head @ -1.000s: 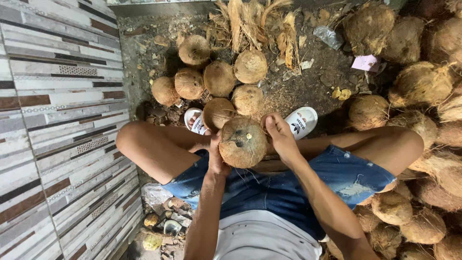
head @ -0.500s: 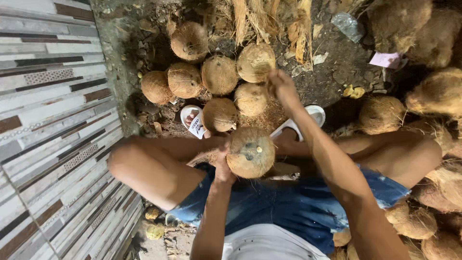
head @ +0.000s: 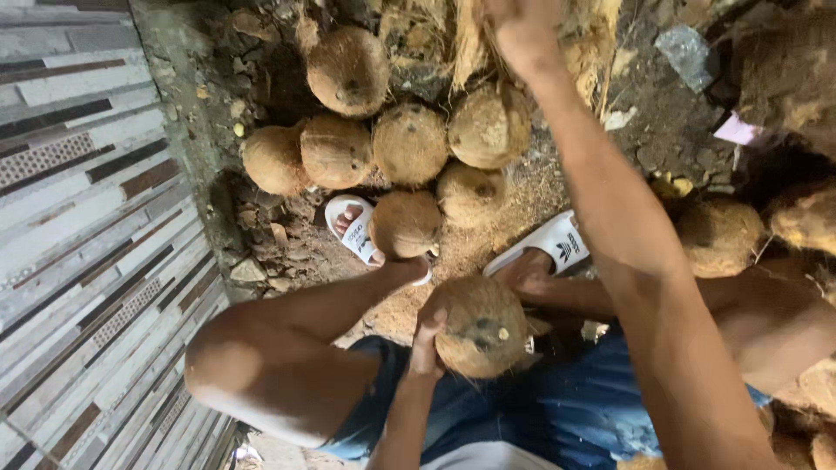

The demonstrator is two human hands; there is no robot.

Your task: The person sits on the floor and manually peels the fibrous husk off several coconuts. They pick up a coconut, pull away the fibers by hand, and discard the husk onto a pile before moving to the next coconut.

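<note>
My left hand (head: 428, 335) grips a husked brown coconut (head: 483, 326) from its left side and holds it over my lap, between my knees. My right arm stretches forward over the pile. My right hand (head: 522, 30) is at the top edge of the view, against dry husk fibres (head: 457, 39), just beyond a round coconut (head: 489, 126). The fingers are cut off by the frame, so its grip is unclear. Several more husked coconuts (head: 409, 144) lie clustered on the dirt ahead of my feet.
A striped tiled wall (head: 87, 218) runs close along the left. My feet in white sandals (head: 549, 244) rest on the dirt, one coconut (head: 405, 224) between them. More coconuts (head: 718, 235) pile up at the right, beside a pink scrap (head: 738, 130).
My right hand has left the held coconut and reached forward past the pile to the husk fibres. The left hand still holds the coconut, now lower toward my lap.
</note>
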